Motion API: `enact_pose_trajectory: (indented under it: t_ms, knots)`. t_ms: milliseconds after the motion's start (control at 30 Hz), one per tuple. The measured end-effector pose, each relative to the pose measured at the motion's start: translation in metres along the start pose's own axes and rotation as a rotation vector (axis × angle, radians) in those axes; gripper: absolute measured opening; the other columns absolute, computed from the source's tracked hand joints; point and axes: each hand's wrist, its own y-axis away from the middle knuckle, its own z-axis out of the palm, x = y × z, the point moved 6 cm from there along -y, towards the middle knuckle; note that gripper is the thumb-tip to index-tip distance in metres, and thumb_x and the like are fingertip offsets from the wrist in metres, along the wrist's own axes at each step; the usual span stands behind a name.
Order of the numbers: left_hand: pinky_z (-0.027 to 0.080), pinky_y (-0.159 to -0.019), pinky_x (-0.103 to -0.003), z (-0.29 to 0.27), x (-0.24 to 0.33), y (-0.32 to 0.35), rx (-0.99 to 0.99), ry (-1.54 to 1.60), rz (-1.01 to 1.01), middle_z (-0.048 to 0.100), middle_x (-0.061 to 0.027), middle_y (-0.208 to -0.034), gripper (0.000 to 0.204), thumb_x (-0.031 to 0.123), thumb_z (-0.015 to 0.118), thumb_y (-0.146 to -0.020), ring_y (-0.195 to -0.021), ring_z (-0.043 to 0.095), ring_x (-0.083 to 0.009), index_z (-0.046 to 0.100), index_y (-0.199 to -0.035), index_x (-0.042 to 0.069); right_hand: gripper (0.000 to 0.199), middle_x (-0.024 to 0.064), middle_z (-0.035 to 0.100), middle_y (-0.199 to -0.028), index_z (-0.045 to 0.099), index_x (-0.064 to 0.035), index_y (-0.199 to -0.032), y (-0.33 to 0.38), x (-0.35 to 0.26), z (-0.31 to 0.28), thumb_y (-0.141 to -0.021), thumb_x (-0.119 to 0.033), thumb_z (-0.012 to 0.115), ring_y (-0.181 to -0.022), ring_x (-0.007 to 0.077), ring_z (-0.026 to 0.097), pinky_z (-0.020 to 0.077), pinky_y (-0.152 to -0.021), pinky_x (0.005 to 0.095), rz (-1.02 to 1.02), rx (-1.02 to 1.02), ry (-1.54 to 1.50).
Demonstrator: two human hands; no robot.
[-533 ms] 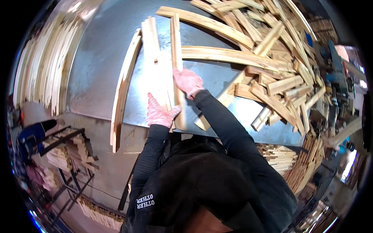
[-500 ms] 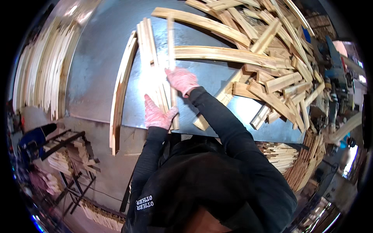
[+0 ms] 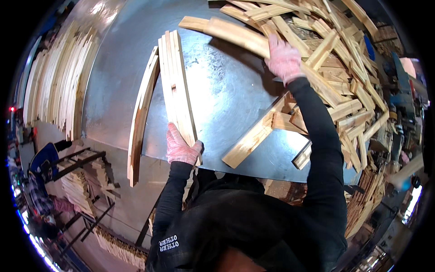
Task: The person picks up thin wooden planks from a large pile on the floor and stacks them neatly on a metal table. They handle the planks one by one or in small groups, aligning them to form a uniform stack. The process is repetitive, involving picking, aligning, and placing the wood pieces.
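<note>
My left hand [image 3: 182, 146], in a pink-and-white glove, is closed around the near end of a bundle of pale wooden strips [image 3: 174, 75]. The strips lie side by side on the metal-topped table [image 3: 217, 90]. Farther off to the right, my right hand [image 3: 284, 59], in a matching glove, grips a long wooden board [image 3: 240, 37] at the edge of the loose pile. The board slants from far left to near right and casts a shadow on the metal. My fingertips go over its far edge, and the thumb is hidden.
Left of the bundle, a separate pair of strips [image 3: 144, 113] overhangs the table's front edge. Loose offcuts [image 3: 326, 50] heap up on the right. One board [image 3: 249, 140] points toward me from the heap. Stacked strips [image 3: 59, 81] stand at far left, near a person in a plaid sleeve [image 3: 41, 195].
My right hand has left the strip beside the bundle and moved right to a board from the pile, which now lies at a steeper slant. The left hand stays at the bundle's near end.
</note>
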Motion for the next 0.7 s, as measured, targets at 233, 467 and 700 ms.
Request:
enact_pose_trajectory:
  t_ms: [233,467,700]
  knots:
    - [0.041,-0.104,-0.045,0.003,-0.006,-0.001,-0.046,-0.032,-0.037,0.033,-0.0328,-0.142,0.118,0.038,0.078,-0.068,-0.125,0.045,-0.0447,0.005,-0.153,0.0,0.075,0.0231,0.059,-0.126,0.034,-0.009,-0.145,-0.042,0.018,0.047,-0.076,-0.015,0.064,-0.109,0.0396,0.062,0.0499,-0.09,0.047,0.054,-0.244,-0.104]
    - [0.043,-0.102,-0.048,-0.011,0.018,-0.018,-0.101,-0.028,-0.063,0.039,-0.0332,-0.137,0.111,0.034,0.077,-0.068,-0.124,0.047,-0.0457,0.011,-0.152,0.001,0.071,0.011,0.069,-0.09,0.067,0.0008,-0.107,0.062,-0.077,0.066,-0.082,-0.065,0.062,-0.089,0.0263,0.065,0.0503,-0.085,0.0344,-0.034,-0.716,-1.14]
    - [0.04,-0.105,-0.048,-0.023,0.011,-0.057,-0.011,-0.106,-0.019,0.033,-0.0334,-0.144,0.114,0.062,0.072,-0.072,-0.129,0.043,-0.0446,0.017,-0.152,0.001,0.073,0.0296,0.066,-0.103,0.064,0.003,-0.109,0.078,-0.212,0.048,-0.093,-0.063,0.038,-0.103,0.0384,0.064,0.0479,-0.093,0.0435,-0.074,-0.772,-0.964]
